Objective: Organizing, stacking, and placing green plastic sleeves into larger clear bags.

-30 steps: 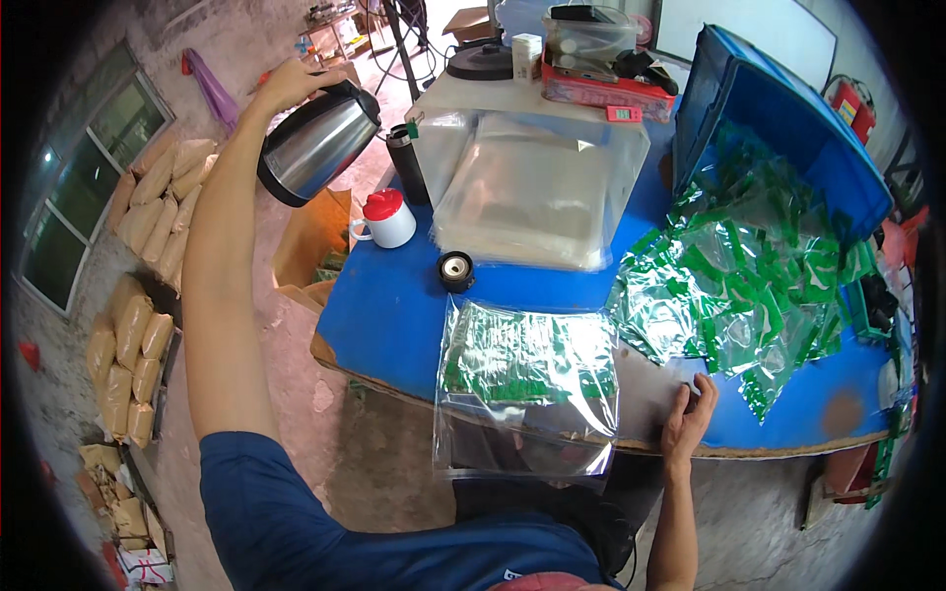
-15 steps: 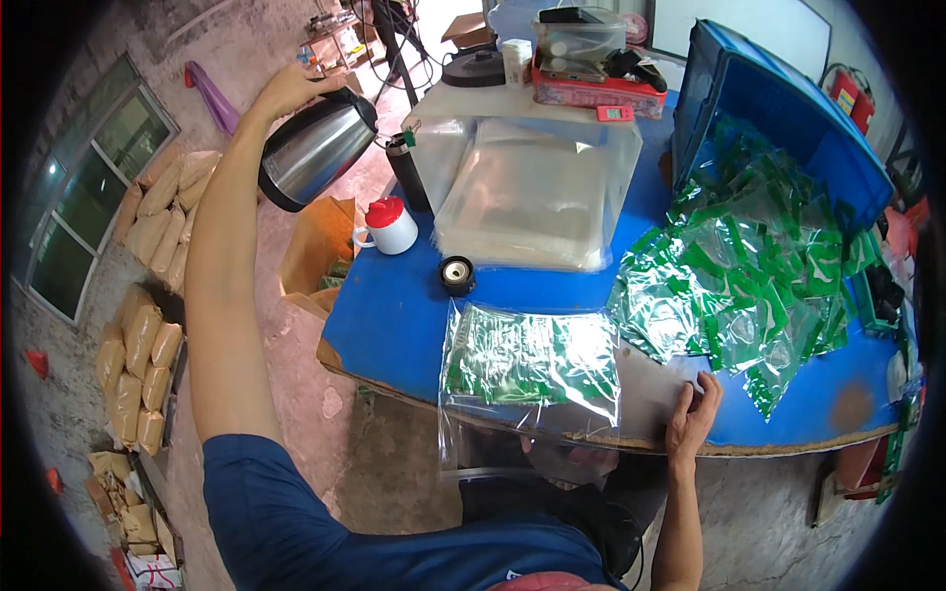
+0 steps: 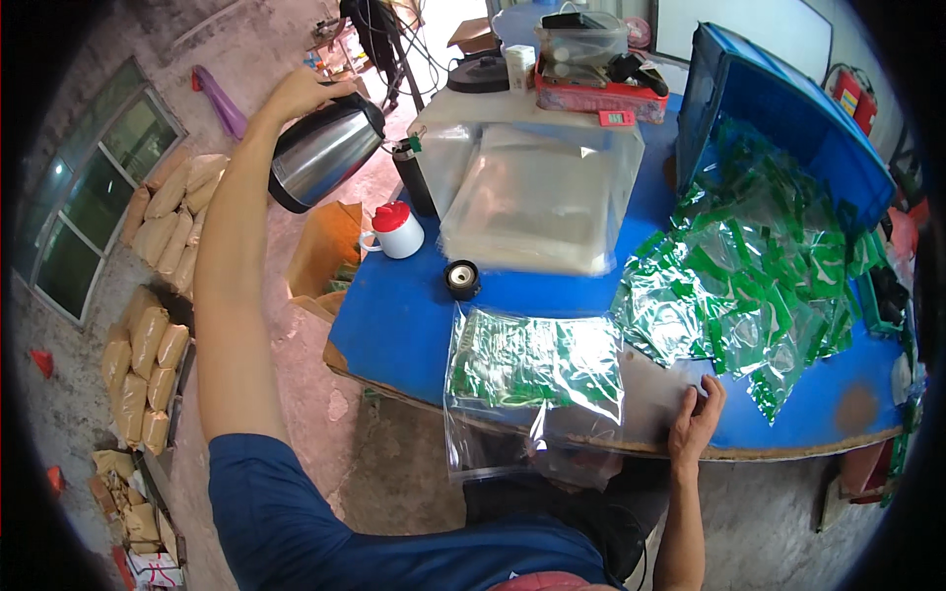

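Clear plastic stack [image 3: 537,202] lies flat on the blue desk [image 3: 394,307]; bearings taken from it. To its left, beyond the desk edge, the left hand [image 3: 301,96] is closed round the black handle of a steel kettle [image 3: 330,158]. Kettle held in the air and tilted, its spout end toward the stack. A dark flask [image 3: 415,184] stands just beside the stack's left edge, its top close to the spout; cannot tell whether the two touch, or whether any liquid runs between them.

Left of the stack, on the near side of the flask: white mug [image 3: 397,236], red lid. Just off the stack's near left corner: round black cap [image 3: 461,280]. On the near side of the stack: clear bag [image 3: 532,360] with green-patterned contents, its lower part hanging over the desk's edge.

Right hand [image 3: 697,424] rests at the desk's near edge, well to the near right of the stack, fingers loosely bent, nothing seen in the grasp. Right of the stack: heap of green-and-clear packets [image 3: 739,281], spreading from a tipped blue crate [image 3: 788,118]. Beyond the stack: red box [image 3: 596,98].
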A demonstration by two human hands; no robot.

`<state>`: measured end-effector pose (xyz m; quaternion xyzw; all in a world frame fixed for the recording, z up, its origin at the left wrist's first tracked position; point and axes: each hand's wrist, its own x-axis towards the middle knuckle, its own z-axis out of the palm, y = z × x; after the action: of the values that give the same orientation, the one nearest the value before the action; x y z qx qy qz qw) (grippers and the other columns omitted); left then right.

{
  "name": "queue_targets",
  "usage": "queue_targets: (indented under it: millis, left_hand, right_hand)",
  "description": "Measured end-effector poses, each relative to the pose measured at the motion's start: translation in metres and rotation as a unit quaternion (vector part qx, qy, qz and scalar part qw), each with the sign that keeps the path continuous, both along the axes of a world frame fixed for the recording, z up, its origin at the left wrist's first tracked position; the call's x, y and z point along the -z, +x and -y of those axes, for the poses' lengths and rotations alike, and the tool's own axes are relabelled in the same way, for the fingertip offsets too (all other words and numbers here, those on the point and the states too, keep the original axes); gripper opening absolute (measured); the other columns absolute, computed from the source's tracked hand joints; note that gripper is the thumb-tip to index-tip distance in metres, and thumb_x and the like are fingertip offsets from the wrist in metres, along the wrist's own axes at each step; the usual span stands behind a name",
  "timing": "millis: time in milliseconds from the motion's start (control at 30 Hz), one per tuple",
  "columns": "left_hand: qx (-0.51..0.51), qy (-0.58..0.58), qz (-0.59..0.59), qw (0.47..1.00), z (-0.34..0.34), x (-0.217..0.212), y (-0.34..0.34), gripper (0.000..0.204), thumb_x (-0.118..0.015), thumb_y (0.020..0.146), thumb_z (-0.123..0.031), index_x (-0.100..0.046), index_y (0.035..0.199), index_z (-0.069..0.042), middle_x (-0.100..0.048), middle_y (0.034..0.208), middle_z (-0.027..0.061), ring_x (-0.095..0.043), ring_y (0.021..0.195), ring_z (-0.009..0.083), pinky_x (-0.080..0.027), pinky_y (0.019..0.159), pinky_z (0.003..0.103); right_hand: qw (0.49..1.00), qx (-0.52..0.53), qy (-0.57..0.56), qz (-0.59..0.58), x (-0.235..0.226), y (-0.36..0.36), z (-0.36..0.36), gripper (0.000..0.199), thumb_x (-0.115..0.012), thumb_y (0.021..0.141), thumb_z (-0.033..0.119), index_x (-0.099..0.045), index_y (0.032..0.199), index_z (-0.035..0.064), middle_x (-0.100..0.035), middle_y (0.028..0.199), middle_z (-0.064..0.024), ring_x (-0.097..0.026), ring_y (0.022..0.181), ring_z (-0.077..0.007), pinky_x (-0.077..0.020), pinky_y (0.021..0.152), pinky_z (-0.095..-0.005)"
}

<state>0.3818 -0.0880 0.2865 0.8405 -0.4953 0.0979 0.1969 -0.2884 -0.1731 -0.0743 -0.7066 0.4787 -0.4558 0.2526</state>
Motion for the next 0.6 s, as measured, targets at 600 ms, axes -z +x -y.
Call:
queue_targets:
  millis: [600]
  left_hand:
    - [-0.024,0.006,0.01,1.0,0.006,-0.002,-0.001,0.063,-0.077,0.074,-0.059,-0.068,0.063,0.002,-0.06,0.058,0.0069,-0.056,0.054,0.0145,-0.045,0.056,0.032]
  right_hand:
    - [1.0,-0.002,-0.018,-0.013,0.003,-0.003,0.001,0.031,-0.054,0.103,0.015,-0.053,0.127,-0.0037,-0.052,0.13,-0.0176,-0.057,0.113,-0.0283,-0.0498,0.091,-0.0357]
